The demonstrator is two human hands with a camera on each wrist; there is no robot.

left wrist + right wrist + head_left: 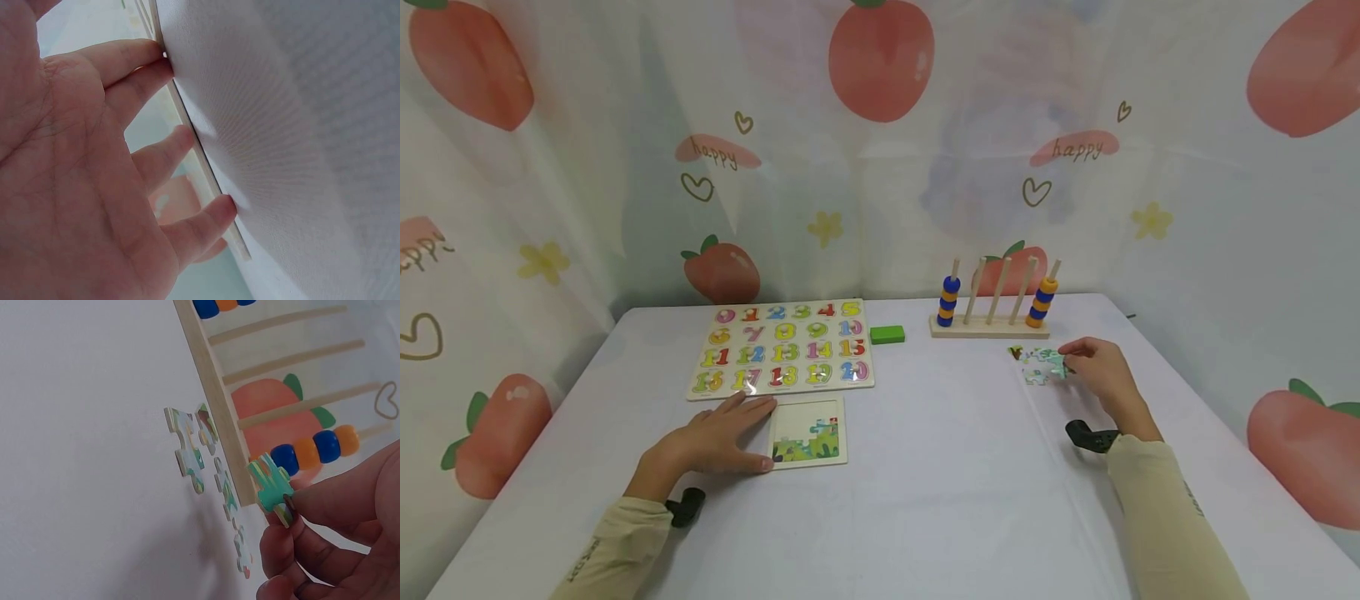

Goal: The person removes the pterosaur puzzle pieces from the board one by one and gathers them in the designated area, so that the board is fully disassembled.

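Note:
My left hand (718, 437) lies spread with fairly straight fingers at the left side of a small square jigsaw tray (793, 418), thumb at its lower left corner. Part of a green picture (808, 447) is fitted in the tray's lower portion. In the left wrist view, fingertips (181, 136) rest along a thin board edge; I cannot tell which board. At the right, my right hand (1105, 379) pinches a green jigsaw piece (272, 487) between thumb and fingers, above the table. Several loose jigsaw pieces (1040, 367) lie just left of it.
A wooden number board (801, 342) lies behind the tray, with a green block (887, 334) to its right. Behind the loose pieces stands a wooden bead rack (988, 331) with blue and orange beads on its two end pegs. A printed curtain (880, 192) hangs behind the table.

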